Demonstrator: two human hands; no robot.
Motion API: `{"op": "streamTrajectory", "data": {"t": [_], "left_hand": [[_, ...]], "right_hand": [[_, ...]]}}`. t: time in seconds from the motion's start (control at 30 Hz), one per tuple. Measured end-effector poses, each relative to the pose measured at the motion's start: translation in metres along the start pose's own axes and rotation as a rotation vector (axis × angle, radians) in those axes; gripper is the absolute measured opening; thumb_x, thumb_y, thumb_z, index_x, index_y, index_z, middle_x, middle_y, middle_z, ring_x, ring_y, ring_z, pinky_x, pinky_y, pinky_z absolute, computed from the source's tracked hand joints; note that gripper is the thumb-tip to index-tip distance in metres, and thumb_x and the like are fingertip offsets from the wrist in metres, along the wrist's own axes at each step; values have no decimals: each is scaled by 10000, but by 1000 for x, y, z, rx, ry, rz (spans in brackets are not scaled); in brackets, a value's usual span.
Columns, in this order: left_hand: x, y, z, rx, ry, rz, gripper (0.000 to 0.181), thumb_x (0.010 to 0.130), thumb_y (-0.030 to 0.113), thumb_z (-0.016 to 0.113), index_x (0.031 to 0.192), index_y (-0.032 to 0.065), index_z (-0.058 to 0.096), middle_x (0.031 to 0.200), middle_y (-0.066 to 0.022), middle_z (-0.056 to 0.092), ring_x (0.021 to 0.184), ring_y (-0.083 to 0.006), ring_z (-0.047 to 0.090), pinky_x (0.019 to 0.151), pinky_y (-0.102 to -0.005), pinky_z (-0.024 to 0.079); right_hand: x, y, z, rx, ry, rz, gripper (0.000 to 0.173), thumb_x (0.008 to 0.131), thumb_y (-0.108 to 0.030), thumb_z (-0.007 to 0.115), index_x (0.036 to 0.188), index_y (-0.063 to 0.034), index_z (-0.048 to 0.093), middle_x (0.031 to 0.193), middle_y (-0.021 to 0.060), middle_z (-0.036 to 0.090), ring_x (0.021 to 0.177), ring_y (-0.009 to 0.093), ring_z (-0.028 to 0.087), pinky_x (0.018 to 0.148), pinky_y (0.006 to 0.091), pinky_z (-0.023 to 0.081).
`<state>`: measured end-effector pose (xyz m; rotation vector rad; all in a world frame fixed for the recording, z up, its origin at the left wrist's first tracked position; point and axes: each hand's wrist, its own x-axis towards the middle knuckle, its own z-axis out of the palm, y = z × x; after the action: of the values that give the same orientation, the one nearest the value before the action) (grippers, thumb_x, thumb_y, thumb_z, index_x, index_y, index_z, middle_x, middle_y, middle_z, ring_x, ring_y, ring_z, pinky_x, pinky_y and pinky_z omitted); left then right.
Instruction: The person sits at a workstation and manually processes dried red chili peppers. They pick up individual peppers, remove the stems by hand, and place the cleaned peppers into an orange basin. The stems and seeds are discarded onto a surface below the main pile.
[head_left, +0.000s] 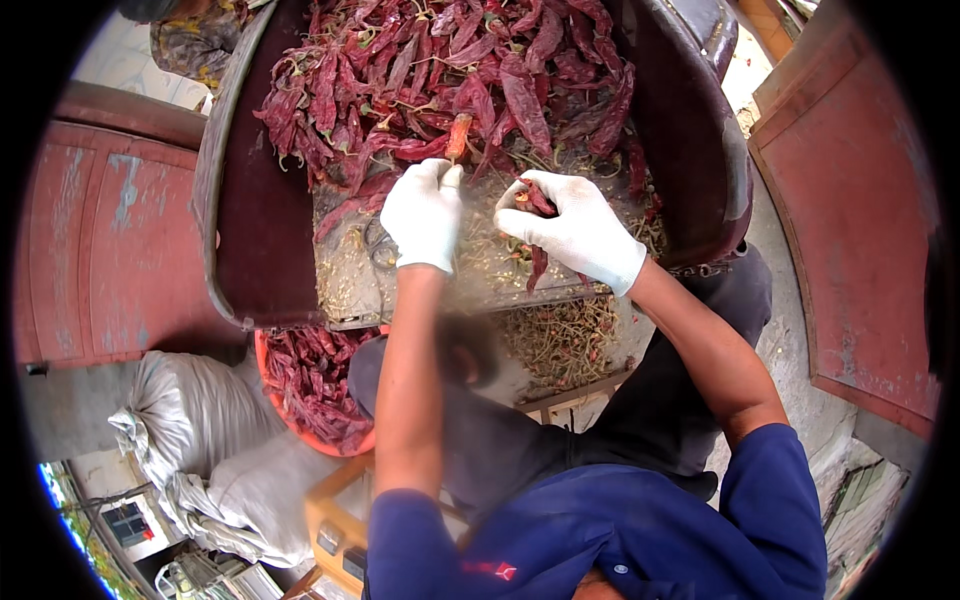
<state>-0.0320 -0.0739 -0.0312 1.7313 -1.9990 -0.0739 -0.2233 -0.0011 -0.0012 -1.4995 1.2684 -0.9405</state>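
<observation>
My left hand (424, 214), in a white knit glove, pinches the stem end of an orange-red dried chilli pepper (458, 136). That pepper points away from me, over the heap of dark red dried chillies (450, 67). To its right, my right hand (574, 225), gloved the same way, curls around dried chilli pieces (535, 199). Below its fingers a dark red pod (537, 268) hangs or lies; I cannot tell which. Dark looped handles, apparently scissors (381, 244), lie on the seed-strewn board (345, 277) beside my left hand.
Maroon side walls (259, 225) flank the board. Below its front edge stand an orange-red tub (281, 401) of dried chillies and a pile of stems (566, 337). White woven sacks (199, 405) sit at lower left, by a wooden seat (334, 517). Red metal doors (847, 217) stand on both sides.
</observation>
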Motion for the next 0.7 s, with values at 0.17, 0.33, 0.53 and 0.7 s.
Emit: {"op": "streamTrajectory", "data": {"t": [0.17,0.33,0.53,0.7], "left_hand": [[-11,-1,-17,25,128,37,231,927,304,688,970,88,758,890,-143,737,809,-301,723,728,-384,549],[-38,13,-46,-31,284,382,138,847,101,757,983,112,738,904,-72,709,810,-254,678,741,-358,533],[-48,11,-47,-144,238,511,184,820,110,775,999,101,736,923,-77,710,858,-268,674,770,-367,528],[-52,9,-43,-138,153,491,189,828,93,756,1017,93,738,920,-78,709,863,-280,673,768,-370,532]], "right_hand": [[4,4,4,-228,180,-167,341,869,-293,731,1173,-141,704,896,132,723,813,273,717,725,356,556],[7,9,17,-489,275,-423,398,878,-244,714,1269,-193,664,918,90,716,818,272,713,687,379,555],[10,12,27,-528,312,-467,197,891,-150,655,1086,-130,670,833,99,678,766,297,702,651,399,548],[6,9,27,-538,238,-410,70,902,-173,648,947,-123,668,798,135,672,754,337,695,641,423,536]]}}
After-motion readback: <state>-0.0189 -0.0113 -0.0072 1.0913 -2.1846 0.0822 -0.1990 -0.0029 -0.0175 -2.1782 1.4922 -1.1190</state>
